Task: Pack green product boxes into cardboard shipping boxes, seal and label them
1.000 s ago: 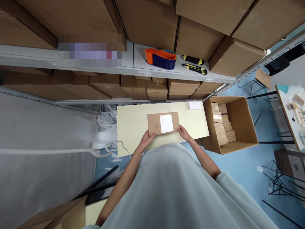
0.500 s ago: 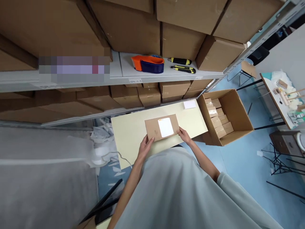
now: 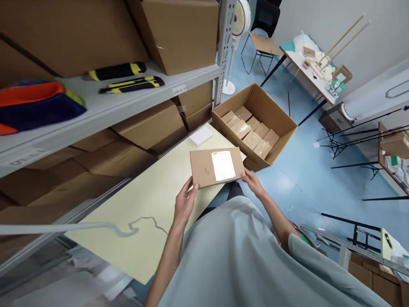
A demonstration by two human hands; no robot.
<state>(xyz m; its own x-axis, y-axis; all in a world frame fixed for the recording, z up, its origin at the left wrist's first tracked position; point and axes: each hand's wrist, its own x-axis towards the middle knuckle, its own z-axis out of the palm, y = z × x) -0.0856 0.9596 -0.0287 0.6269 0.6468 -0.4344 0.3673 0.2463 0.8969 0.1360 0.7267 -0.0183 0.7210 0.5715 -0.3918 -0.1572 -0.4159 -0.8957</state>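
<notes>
Both my hands hold a flat brown cardboard box point(image 3: 202, 167) above the pale yellow table. A white label point(image 3: 223, 165) faces up on its right half. My left hand point(image 3: 185, 199) grips the near left corner, thumb on top and fingers hidden beneath. At the near right corner my right hand point(image 3: 252, 181) is closed on the edge. A large open carton point(image 3: 275, 123), with several small taped boxes point(image 3: 252, 136) inside, stands just beyond the box to the right. On the table point(image 3: 128, 217) lies a white stack of paper or cards point(image 3: 201, 135).
Along the left runs a metal shelf point(image 3: 105, 113) with large cartons, box cutters point(image 3: 134, 85) and an orange and blue tape dispenser point(image 3: 38, 104). A white cord point(image 3: 111, 228) crosses over the table. Farther off stand a fan point(image 3: 240, 19), a chair point(image 3: 263, 42) and a cluttered desk point(image 3: 306, 76).
My view and body have turned right, toward the open carton. The flat box has come along in both hands and now overlaps the table's right end, nearer the carton.
</notes>
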